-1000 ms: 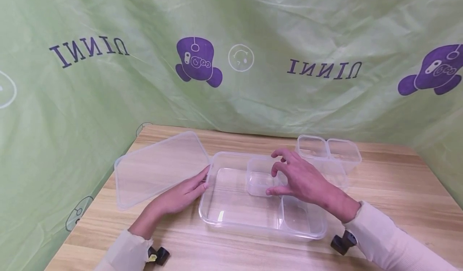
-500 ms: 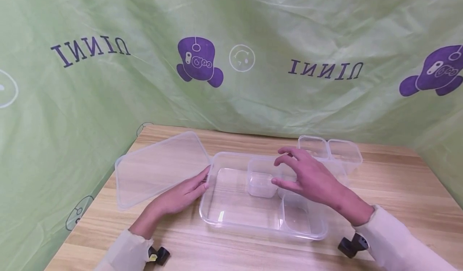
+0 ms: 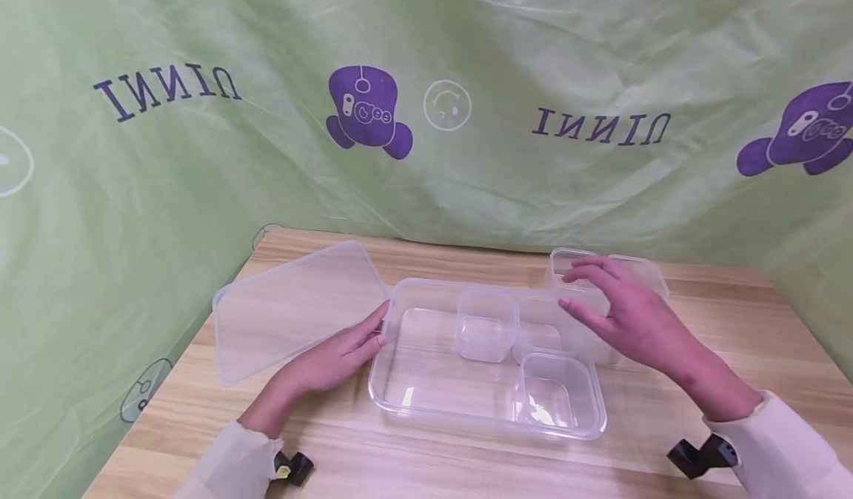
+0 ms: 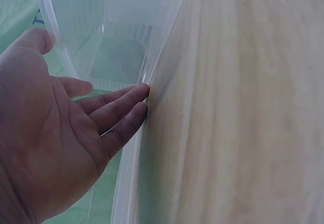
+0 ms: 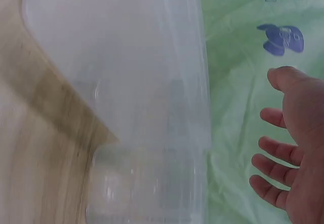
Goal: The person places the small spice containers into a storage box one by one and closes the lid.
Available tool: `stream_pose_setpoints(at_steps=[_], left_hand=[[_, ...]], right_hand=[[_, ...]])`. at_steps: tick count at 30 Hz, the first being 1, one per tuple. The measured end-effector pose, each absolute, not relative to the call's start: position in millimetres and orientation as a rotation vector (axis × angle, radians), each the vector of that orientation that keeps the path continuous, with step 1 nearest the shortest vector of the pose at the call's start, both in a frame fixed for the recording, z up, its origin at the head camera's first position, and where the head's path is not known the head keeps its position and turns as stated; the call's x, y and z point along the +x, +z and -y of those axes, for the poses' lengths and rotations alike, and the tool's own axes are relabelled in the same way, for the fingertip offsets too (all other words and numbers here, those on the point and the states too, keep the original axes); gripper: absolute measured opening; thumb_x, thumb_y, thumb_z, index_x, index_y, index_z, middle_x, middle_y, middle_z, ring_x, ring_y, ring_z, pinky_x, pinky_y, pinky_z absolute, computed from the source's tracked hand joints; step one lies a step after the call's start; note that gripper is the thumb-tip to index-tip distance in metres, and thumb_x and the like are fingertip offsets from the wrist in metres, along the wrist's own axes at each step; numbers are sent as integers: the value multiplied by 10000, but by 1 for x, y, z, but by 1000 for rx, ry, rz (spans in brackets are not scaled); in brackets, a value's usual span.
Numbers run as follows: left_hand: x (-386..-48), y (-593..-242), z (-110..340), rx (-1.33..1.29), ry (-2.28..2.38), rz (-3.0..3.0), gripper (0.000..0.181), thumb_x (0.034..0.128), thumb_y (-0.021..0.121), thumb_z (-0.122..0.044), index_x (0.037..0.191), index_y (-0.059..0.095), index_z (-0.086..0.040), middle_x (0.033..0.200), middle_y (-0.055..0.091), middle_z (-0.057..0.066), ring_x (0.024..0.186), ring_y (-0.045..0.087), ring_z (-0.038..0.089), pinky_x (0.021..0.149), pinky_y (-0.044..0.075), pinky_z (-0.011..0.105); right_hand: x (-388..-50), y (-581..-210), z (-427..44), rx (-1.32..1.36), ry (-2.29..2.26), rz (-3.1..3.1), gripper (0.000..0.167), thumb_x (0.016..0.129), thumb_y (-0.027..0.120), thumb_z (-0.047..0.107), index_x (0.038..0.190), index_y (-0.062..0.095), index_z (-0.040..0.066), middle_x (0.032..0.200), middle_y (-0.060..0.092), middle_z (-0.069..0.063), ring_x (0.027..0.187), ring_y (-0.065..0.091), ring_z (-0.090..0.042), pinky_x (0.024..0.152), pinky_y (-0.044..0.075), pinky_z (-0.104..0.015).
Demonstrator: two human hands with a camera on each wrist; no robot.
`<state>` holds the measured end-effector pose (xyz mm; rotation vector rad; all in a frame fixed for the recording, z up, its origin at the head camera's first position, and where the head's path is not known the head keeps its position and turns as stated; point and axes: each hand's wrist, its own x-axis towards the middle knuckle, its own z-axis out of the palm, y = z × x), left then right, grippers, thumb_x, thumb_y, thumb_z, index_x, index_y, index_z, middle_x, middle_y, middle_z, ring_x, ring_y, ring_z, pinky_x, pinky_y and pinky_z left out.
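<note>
A large clear rectangular box [image 3: 460, 414] stands on the table, holding three small clear cups: one at the middle back [image 3: 484, 336], one beside it at the right back [image 3: 538, 333] and one at the right front [image 3: 556, 395]. My left hand [image 3: 340, 362] touches the box's left wall with relaxed fingers; in the left wrist view the left hand's [image 4: 61, 128] fingertips rest at the clear plastic. My right hand [image 3: 629, 321] hovers empty over the box's right back corner, partly hiding more small cups behind. In the right wrist view the right hand [image 5: 304, 143] has spread, loosely bent fingers.
A flat translucent lid [image 3: 300, 310] lies left of the box, near the left hand. At the table's right back stand small clear cups [image 3: 643, 273]. A green curtain [image 3: 466, 188] with purple prints hangs behind the wooden table [image 3: 753, 321].
My right hand has moved right and away from the cups inside the box, toward the cups outside it. The left hand has stayed at the box's left wall.
</note>
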<state>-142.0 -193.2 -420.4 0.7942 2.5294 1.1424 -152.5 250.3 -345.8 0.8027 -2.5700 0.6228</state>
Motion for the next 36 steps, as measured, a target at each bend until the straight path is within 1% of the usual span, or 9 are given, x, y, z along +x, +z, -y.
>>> stream_pose_setpoints(at_steps=[3, 5, 8, 11, 16, 20, 27, 30, 36], left_hand=[[-142, -420, 193, 783, 1136, -2533, 639, 1140, 384, -286, 1660, 75, -79, 1701, 97, 127, 1537, 140, 251, 1230, 172, 474], [-142, -419, 193, 779, 1135, -2532, 639, 1140, 383, -285, 1661, 72, -83, 1701, 95, 126, 1536, 137, 244, 1231, 170, 463], [-141, -419, 193, 769, 1134, -2535, 637, 1140, 384, -283, 1663, 74, -90, 1701, 100, 121, 1534, 143, 241, 1232, 172, 459], [-141, -421, 192, 764, 1131, -2538, 639, 1139, 386, -287, 1663, 77, -90, 1700, 107, 123, 1533, 153, 252, 1230, 177, 471], [-142, -421, 192, 766, 1130, -2538, 637, 1139, 387, -283, 1662, 82, -86, 1698, 110, 134, 1533, 155, 259, 1230, 175, 475], [-142, -419, 193, 768, 1138, -2527, 632, 1139, 391, -271, 1662, 85, -90, 1702, 102, 121, 1534, 140, 229, 1233, 170, 451], [-143, -421, 192, 772, 1141, -2522, 637, 1139, 396, -255, 1657, 78, -66, 1703, 94, 127, 1540, 125, 237, 1233, 167, 465], [-144, -420, 192, 779, 1144, -2523, 636, 1137, 399, -246, 1654, 83, -54, 1701, 100, 142, 1541, 131, 260, 1230, 172, 483], [-143, -420, 192, 760, 1128, -2534, 629, 1139, 390, -266, 1655, 90, -64, 1700, 102, 136, 1542, 138, 271, 1231, 175, 464]], right_hand=[[-156, -348, -264, 750, 643, 2588, 320, 910, 808, 181, 1191, 701, 71, 1300, 623, -151, 1204, 557, -359, 936, 485, -580], [-158, -351, -273, 721, 647, 2608, 296, 932, 789, 190, 1186, 697, 70, 1309, 611, -174, 1208, 546, -390, 936, 473, -608], [-163, -356, -286, 668, 652, 2645, 263, 976, 741, 216, 1190, 684, 75, 1320, 593, -191, 1200, 544, -422, 905, 476, -637], [-168, -362, -298, 632, 684, 2658, 219, 999, 707, 188, 1183, 678, 73, 1311, 593, -202, 1185, 555, -429, 871, 483, -625], [-178, -369, -316, 673, 701, 2594, 186, 962, 720, 60, 1145, 691, 34, 1225, 634, -217, 1125, 573, -404, 848, 461, -551], [-184, -372, -328, 679, 692, 2580, 236, 933, 750, 51, 1160, 700, 6, 1209, 638, -228, 1112, 562, -410, 849, 438, -554], [-189, -376, -350, 634, 704, 2641, 335, 917, 769, 70, 1212, 668, -50, 1295, 563, -321, 1183, 478, -547, 893, 386, -710], [-190, -379, -359, 615, 695, 2655, 330, 932, 749, 68, 1220, 658, -64, 1307, 548, -338, 1191, 461, -565, 897, 374, -727], [-191, -386, -371, 574, 723, 2710, 326, 959, 728, 112, 1216, 654, -75, 1339, 511, -360, 1209, 431, -585, 902, 361, -735]])
